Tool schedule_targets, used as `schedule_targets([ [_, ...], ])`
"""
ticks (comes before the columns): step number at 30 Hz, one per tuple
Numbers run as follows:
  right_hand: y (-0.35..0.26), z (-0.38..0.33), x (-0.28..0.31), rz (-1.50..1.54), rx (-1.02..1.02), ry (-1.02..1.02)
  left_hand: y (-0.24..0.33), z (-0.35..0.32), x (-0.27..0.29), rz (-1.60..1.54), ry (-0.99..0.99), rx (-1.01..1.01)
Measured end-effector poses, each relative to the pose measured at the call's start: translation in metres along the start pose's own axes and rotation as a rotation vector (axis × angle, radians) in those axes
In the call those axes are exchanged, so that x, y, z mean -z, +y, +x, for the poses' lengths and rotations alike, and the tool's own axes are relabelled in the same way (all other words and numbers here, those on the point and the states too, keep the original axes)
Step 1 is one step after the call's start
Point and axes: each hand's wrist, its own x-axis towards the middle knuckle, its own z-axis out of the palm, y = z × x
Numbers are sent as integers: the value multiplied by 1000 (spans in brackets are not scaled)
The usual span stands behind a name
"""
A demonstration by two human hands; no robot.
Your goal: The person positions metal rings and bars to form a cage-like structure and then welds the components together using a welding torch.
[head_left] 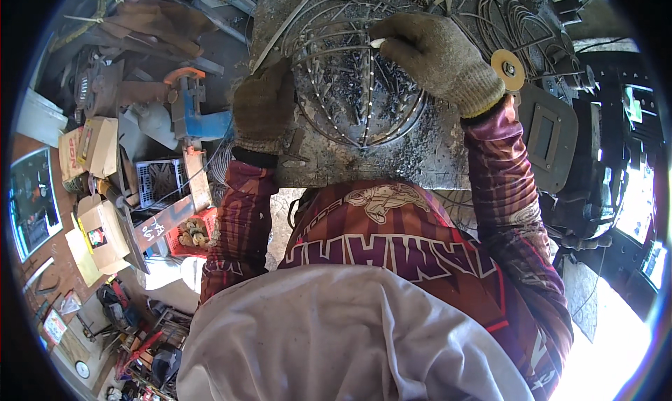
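The gloved hands are apart: the right hand point(435, 59) seems to pinch a white stub point(378, 43) between thumb and finger, while the left hand point(264, 110) hides its own grip, so I cannot tell whether it holds anything. Between them, on the table point(448, 140), lies a domed wire frame point(369, 86). If nothing steadies it, pressure from the right hand could rock it; the loose dark grit point(343, 96) around it could make it slip. The yellow disc point(509, 70) just beside the right wrist might be knocked by a backward pull. Counting outward: two hands, one stub, one frame, one disc, one windowed shield point(558, 161) right of the right forearm, one blue tool point(203, 124) left of the left hand.
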Motion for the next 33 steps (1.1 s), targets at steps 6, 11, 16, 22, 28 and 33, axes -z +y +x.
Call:
schedule_targets([
  [6,-4,2,-1,12,-44,-24,-4,0,-4,-89,57,-25],
  [11,-5,1,-1,32,-46,-15,-3,0,0,-98,10,-2],
  [16,-5,0,-2,36,-52,-13,-5,-1,-2,-126,36,-34],
  [22,-6,1,-3,16,-62,-22,-3,0,-3,-86,23,4],
  [28,-5,2,-4,75,-124,67,-5,-1,-3,-103,38,-38],
  [33,2,-1,-5,105,-117,68,-6,-1,-2,-78,19,-45],
])
